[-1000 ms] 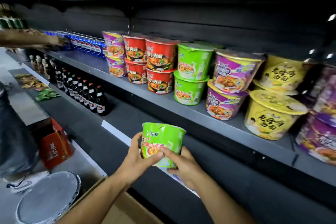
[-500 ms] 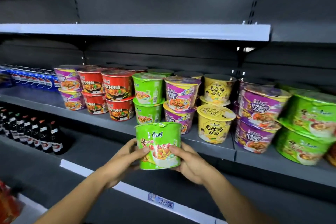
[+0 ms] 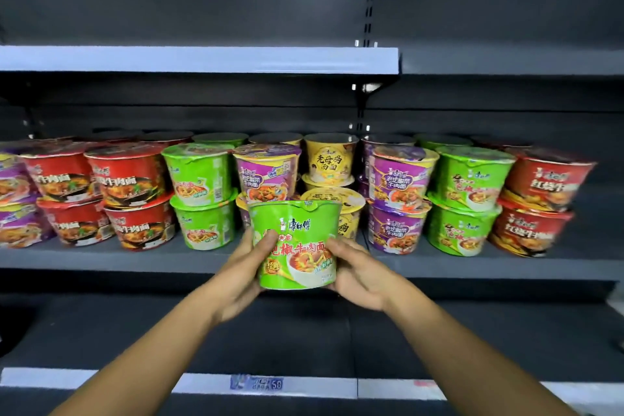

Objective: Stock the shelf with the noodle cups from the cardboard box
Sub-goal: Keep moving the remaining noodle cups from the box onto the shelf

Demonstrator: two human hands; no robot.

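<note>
I hold a green noodle cup (image 3: 297,243) upright between both hands, just in front of the middle shelf (image 3: 135,260). My left hand (image 3: 244,272) grips its left side and my right hand (image 3: 359,275) its right side. Behind it the shelf carries two-high stacks of cups: red (image 3: 125,196), green (image 3: 202,194), purple (image 3: 265,172), yellow (image 3: 329,159), then purple (image 3: 398,199), green (image 3: 467,201) and red (image 3: 540,203) to the right. The held cup hides part of the lower yellow and purple cups. The cardboard box is out of view.
An upper shelf board (image 3: 202,59) runs above the cups with dark space under it. A lower shelf (image 3: 304,341) with a white price strip and blue tag (image 3: 256,383) lies below my forearms.
The view has swung from the left of the aisle to face the noodle section squarely. The green cup has risen with both hands, from below the shelf edge to level with the lower row.
</note>
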